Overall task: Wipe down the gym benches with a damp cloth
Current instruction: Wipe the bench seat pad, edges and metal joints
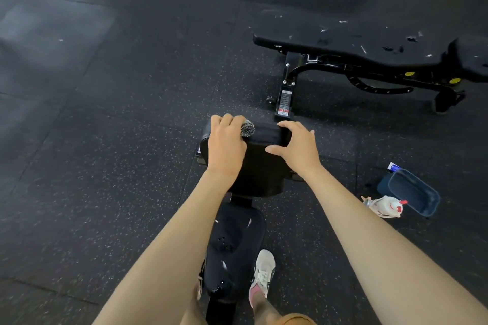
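We see both arms stretched forward and down, bare to the bottom edge of the view, over the near bench (232, 243), whose backrest (261, 166) rises tilted away from us. The left hand (227, 145) lies palm down on the backrest's top left corner, its fingers bent over the far edge and holding a bunched, black-and-white flecked cloth (247, 128) against the pad. Only a small tuft of the cloth shows beside the knuckles; the rest is under the hand, so we cannot tell how large it is or whether it is damp. The right hand (298, 148) grips the top right corner of the backrest, fingers hooked over the far edge and thumb spread along the near face. The fingertips of both hands are hidden behind the pad. A pale shoe (264, 272) stands just right of the seat; the other foot is mostly covered by the left forearm. A second bench (356, 42) with scuffed, torn padding stands well apart on the right, cut off at the frame edge. On the floor (92, 140) to the right, a blue tub (412, 192) and a white spray bottle (385, 206) lie together.
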The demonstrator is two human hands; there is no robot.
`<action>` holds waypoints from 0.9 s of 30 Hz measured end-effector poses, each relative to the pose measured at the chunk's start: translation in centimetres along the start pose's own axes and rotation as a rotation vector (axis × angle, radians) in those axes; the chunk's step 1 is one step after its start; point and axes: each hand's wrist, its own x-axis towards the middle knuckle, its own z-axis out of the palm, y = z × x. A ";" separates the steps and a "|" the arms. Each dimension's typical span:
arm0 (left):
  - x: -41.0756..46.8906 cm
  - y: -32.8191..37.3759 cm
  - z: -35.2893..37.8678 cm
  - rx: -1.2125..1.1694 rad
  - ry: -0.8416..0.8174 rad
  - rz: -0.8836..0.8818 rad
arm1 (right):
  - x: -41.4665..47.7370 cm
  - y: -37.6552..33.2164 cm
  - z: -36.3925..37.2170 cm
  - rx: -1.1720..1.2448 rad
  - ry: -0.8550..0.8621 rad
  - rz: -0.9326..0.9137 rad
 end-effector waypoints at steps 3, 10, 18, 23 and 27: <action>0.4 -2.6 -1.1 -0.043 0.060 -0.166 | -0.1 -0.3 0.1 -0.013 -0.010 0.023; -3.9 -11.7 -2.0 -0.279 -0.014 -0.694 | -0.4 -2.4 1.9 -0.230 -0.011 -0.045; 1.3 -7.0 -1.8 -0.469 0.042 -0.263 | 0.5 -7.4 5.1 -0.336 0.014 -0.162; -0.8 -8.9 0.2 -0.525 0.134 -0.322 | 0.6 -7.5 6.0 -0.394 -0.007 -0.169; -2.0 -12.3 0.5 -0.589 0.018 -0.537 | 0.6 -7.3 6.1 -0.411 0.040 -0.199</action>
